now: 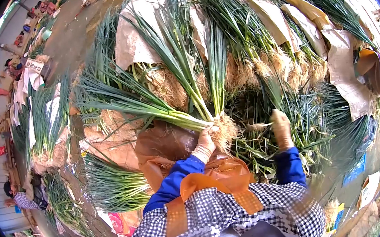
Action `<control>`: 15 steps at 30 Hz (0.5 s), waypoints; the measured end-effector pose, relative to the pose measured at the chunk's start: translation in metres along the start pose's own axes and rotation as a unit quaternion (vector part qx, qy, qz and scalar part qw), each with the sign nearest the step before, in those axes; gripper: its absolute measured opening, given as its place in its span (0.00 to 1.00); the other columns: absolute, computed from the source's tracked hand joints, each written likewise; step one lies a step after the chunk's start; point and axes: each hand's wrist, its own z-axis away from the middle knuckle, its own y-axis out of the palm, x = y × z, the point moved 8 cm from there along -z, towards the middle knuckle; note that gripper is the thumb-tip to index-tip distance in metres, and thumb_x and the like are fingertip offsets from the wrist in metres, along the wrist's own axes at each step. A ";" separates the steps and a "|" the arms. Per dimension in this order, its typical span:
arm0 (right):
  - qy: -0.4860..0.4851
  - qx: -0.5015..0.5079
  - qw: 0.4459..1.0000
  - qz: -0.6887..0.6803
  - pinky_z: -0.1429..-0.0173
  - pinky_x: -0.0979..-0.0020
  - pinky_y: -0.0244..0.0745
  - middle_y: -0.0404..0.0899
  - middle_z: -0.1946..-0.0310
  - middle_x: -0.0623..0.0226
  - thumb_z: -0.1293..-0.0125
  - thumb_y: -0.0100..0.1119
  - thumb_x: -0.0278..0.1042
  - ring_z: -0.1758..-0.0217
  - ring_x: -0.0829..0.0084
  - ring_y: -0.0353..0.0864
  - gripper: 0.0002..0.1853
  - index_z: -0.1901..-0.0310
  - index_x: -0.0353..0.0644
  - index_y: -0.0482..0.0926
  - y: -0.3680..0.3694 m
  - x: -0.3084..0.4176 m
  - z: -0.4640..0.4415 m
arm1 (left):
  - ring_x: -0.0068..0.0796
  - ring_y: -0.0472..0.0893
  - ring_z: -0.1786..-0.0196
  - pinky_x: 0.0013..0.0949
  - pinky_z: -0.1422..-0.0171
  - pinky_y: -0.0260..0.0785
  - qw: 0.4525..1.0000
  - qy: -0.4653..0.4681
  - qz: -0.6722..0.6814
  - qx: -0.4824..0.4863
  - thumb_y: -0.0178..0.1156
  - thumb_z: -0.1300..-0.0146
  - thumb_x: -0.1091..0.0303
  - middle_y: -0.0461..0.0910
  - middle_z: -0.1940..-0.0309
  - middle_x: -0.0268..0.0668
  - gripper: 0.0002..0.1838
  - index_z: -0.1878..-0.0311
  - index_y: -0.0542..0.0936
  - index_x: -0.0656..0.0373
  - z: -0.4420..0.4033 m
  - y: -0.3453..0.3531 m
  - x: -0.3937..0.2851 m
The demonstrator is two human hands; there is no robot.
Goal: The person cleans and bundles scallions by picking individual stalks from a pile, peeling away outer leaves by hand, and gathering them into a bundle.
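My left hand is closed around the lower stalks of a spread bunch of long green onions, beside their pale, shaggy roots. The leaves fan up and to the left. To the right, my right hand is raised over a heap of loose green leaves. It looks closed, with a thin leaf or stalk near its fingertips, and is partly blurred. Below the bunch, a brown plastic apron covers my lap.
Rooted onion bundles with sacking over them line the far side. Trimmed onions lie at the left. A person is at the far left, another person at the right edge. A blue sheet lies lower right.
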 end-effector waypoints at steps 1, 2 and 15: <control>0.185 -0.015 0.957 -0.221 0.72 0.70 0.70 0.73 0.80 0.68 0.36 0.53 0.44 0.79 0.67 0.71 0.16 0.75 0.41 0.72 -0.016 -0.038 0.011 | 0.26 0.79 0.61 0.27 0.51 0.72 1.000 0.003 -0.012 -0.013 0.54 0.54 0.81 0.80 0.66 0.34 0.17 0.58 0.79 0.63 0.004 0.004 -0.003; 0.227 0.116 0.961 0.106 0.61 0.65 0.75 0.79 0.74 0.58 0.36 0.51 0.50 0.70 0.59 0.79 0.20 0.72 0.38 0.76 -0.018 -0.049 0.020 | 0.26 0.79 0.62 0.27 0.52 0.72 0.999 0.007 -0.023 -0.026 0.54 0.54 0.80 0.80 0.66 0.33 0.17 0.58 0.79 0.63 0.011 0.011 -0.007; 0.138 0.204 0.882 -0.402 0.59 0.77 0.67 0.77 0.66 0.74 0.36 0.56 0.43 0.64 0.81 0.73 0.17 0.54 0.36 0.76 0.182 0.094 -0.104 | 0.31 0.77 0.54 0.32 0.46 0.70 0.996 -0.047 0.002 0.071 0.54 0.53 0.81 0.76 0.56 0.38 0.26 0.46 0.71 0.66 0.001 -0.006 0.007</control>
